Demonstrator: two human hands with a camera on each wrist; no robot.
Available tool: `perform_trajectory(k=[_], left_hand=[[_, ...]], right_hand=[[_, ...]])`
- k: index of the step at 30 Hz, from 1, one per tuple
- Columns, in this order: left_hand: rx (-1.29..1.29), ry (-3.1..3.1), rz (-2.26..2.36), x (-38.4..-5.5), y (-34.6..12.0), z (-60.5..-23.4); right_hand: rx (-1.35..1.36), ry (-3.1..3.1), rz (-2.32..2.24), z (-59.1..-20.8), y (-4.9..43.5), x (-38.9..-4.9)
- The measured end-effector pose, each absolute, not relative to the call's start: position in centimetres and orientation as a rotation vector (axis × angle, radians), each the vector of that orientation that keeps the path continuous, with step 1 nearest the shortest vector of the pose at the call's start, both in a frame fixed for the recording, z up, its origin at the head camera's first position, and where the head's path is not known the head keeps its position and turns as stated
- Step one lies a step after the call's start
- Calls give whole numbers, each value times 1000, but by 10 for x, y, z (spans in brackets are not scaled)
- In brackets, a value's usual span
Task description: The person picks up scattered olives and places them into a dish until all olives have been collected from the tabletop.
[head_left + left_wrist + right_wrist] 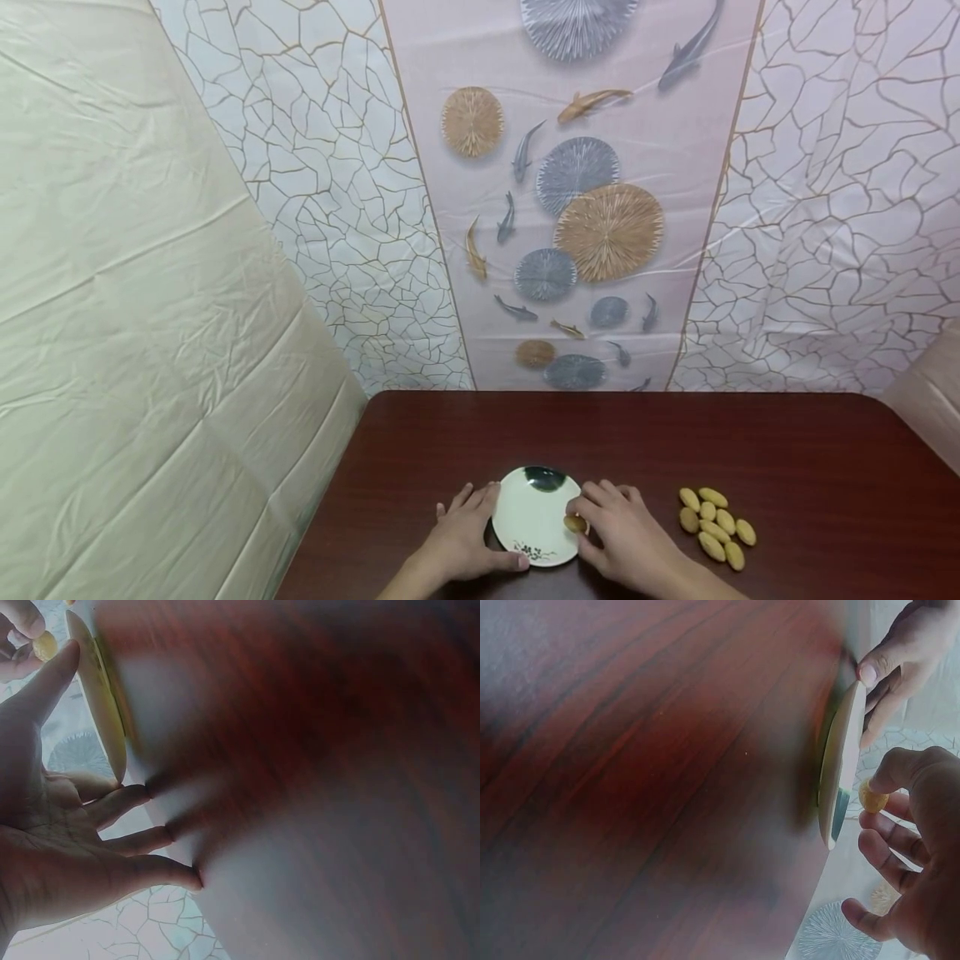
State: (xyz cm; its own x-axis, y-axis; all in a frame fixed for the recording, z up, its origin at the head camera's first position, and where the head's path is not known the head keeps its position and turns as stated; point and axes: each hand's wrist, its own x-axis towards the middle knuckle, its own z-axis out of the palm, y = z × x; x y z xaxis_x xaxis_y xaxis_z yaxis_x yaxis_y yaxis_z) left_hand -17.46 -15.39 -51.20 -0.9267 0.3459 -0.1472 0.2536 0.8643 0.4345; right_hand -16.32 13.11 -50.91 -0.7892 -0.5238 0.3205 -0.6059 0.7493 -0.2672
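A small round white plate (531,518) with a dark green patch and a printed sprig lies on the table. My left hand (467,537) rests at its left side, the fingers spread and fairly straight, with thumb and forefinger at the rim. Above the plate's right edge, my right hand (628,537) pinches a small yellow-brown oval piece (874,796) between thumb and fingers. The right wrist view shows this piece held clear of the plate. Several similar yellow oval pieces (726,522) lie in a loose cluster right of the right hand. Their exact kind is unclear.
The dark red-brown wooden table (420,433) reaches back to a patterned cloth (570,333) printed with fish and round leaf shapes. A pale cream cloth (187,333) hangs along the left side.
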Motion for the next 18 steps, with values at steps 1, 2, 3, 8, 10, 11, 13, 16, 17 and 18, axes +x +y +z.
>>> perform_trajectory(k=[1,2,3,8,10,11,13,16,17,18], left_hand=[[457,2817,611,-175,-154,-512],[456,2818,608,-175,-154,-512],[455,2818,607,-175,-154,-512],[454,2819,607,-175,-154,-513],[453,2818,607,-175,-154,-513],[451,2820,604,-175,-154,-513],[451,2824,598,-175,-154,-513],[455,2826,601,-175,-154,-514],[457,2828,601,-175,-154,-514],[459,2828,603,-175,-154,-514]], right_hand=[[894,-2721,528,-509,131,-163],[896,-2719,526,-510,130,-163],[893,-2721,525,-510,130,-164],[894,-2729,530,-511,128,-164],[896,-2731,536,-512,127,-164],[896,-2728,537,-512,127,-164],[897,-2714,534,-513,126,-164],[899,-2691,523,-515,125,-164],[901,-2689,524,-515,125,-164],[902,-2692,529,-515,125,-164]])
